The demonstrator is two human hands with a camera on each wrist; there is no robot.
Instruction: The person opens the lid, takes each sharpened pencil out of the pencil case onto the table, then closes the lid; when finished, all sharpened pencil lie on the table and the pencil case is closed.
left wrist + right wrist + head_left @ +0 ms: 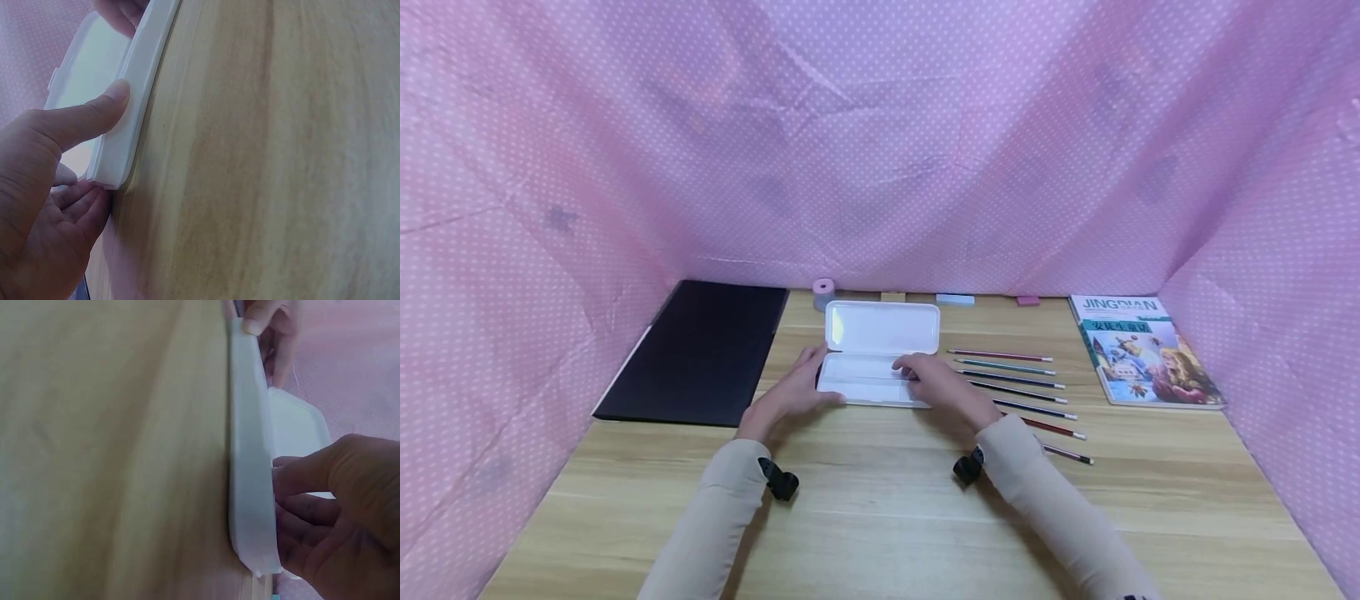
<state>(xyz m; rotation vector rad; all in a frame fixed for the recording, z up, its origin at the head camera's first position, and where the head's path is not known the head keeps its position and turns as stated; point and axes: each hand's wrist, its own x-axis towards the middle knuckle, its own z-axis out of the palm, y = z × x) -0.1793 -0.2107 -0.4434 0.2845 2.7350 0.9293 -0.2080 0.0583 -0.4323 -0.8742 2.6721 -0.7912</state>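
Observation:
A white pencil case (883, 327) lies on the table with its hinged lid raised at the back. My left hand (795, 387) grips its left end; in the left wrist view the thumb (94, 119) presses the front wall while the fingers bend round the side. Over the right half of the case is my right hand (936, 383). Its bent fingers reach over the front rim into the tray, as the right wrist view shows too. The tray hides those fingertips, so whether they pinch anything is unclear. Several pencils (1018, 392) lie in a row beside the right hand.
A black folder (700, 354) lies at left, an illustrated book (1142, 350) at right. Along the back edge stand a pink-and-grey cylinder (823, 293) and small yellow (892, 297), blue (955, 299) and pink (1027, 301) blocks. Pink dotted cloth (880, 167) surrounds the table.

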